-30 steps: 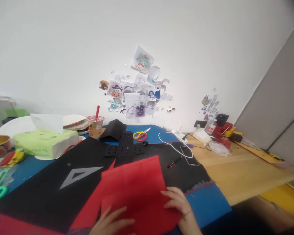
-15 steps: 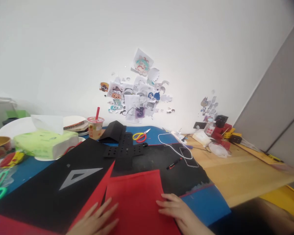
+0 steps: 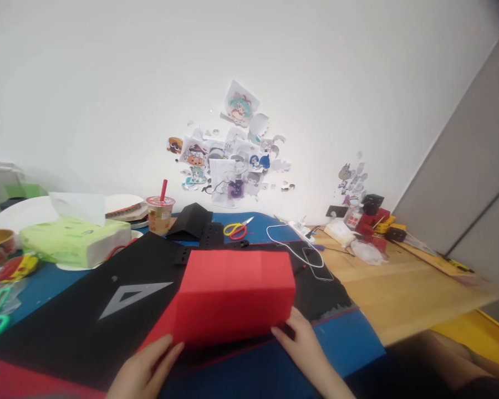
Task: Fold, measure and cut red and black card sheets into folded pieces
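The bench (image 3: pixel 419 288) is seen covered on its near side by a large black sheet (image 3: pixel 87 321) over a blue mat (image 3: pixel 349 343). A red sheet (image 3: pixel 237 293) is held raised at its near edge above the black sheet, near the bench's front edge; it is bright red, matte, roughly rectangular, with faint vertical creases visible across its upper band. A grey set square (image 3: pixel 133 296) is noted just to the left of it on the black sheet.

The left hand (image 3: pixel 143 368) is seen at the sheet's lower left corner, fingers pinched on the red sheet. The right hand (image 3: pixel 301 346) is seen at the lower right corner, fingers gripping the edge.

Against the frame half a second earlier: the red sheet lay flat under both open palms; it has since been lifted and tilted toward the camera, and the perforated black piece (image 3: pixel 210 235) behind is now largely hidden.
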Tool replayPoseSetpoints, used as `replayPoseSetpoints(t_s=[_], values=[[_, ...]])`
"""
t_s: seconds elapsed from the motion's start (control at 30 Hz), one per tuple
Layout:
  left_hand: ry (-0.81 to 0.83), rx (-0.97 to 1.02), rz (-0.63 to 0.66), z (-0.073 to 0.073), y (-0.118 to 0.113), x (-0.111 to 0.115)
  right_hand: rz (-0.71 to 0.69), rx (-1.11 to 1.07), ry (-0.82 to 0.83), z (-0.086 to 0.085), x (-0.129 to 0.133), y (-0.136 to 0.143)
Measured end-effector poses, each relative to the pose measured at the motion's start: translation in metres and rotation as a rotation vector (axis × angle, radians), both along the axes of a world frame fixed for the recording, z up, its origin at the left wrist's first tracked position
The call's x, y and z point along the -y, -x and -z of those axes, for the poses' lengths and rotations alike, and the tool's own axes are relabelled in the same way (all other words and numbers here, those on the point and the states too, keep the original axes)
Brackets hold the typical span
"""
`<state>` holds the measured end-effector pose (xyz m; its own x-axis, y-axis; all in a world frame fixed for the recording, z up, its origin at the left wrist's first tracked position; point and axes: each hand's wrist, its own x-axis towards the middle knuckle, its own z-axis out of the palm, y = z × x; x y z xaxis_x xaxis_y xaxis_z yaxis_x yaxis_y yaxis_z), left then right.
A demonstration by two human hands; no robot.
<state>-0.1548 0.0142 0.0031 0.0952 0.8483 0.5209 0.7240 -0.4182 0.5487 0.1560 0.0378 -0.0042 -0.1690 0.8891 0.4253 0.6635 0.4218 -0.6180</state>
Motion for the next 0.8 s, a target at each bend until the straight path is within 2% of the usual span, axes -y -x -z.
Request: replayPoseSetpoints(t_s=[0.17, 0.33, 0.4, 0.47, 0.5, 0.57, 0.63, 0.67, 0.73, 0.8], values=[[-0.051, -0.092, -0.166, 0.010, -0.012, -0.007, 0.090, 0.042, 0.020, -0.001, -0.008, 0.017], [-0.142, -0.203, -0.335, 0.021, -0.016, -0.017, 0.317, 0.234, 0.001, 0.005, -0.011, 0.022], [-0.210, -0.299, -0.283, 0.026, -0.020, -0.021, 0.392, 0.256, -0.073, 0.009, -0.010, 0.026], [-0.319, -0.471, -0.073, 0.031, -0.027, -0.023, 0.412, 0.308, -0.209, 0.013, -0.007, 0.035], [-0.365, -0.555, 0.042, 0.034, -0.030, -0.023, 0.354, 0.348, -0.287, 0.015, -0.004, 0.041], [-0.410, -0.656, 0.177, 0.036, -0.036, -0.021, 0.113, 0.431, -0.389, 0.018, 0.004, 0.056], [-0.391, -0.652, 0.160, 0.035, -0.038, -0.017, -0.120, 0.488, -0.382, 0.018, 0.012, 0.067], [-0.387, -0.653, 0.148, 0.033, -0.037, -0.014, -0.184, 0.500, -0.343, 0.016, 0.014, 0.068], [-0.396, -0.665, 0.133, 0.028, -0.032, -0.007, -0.225, 0.509, -0.228, 0.011, 0.018, 0.061], [-0.428, -0.690, 0.119, 0.024, -0.022, 0.000, -0.213, 0.514, -0.127, 0.006, 0.021, 0.042]])
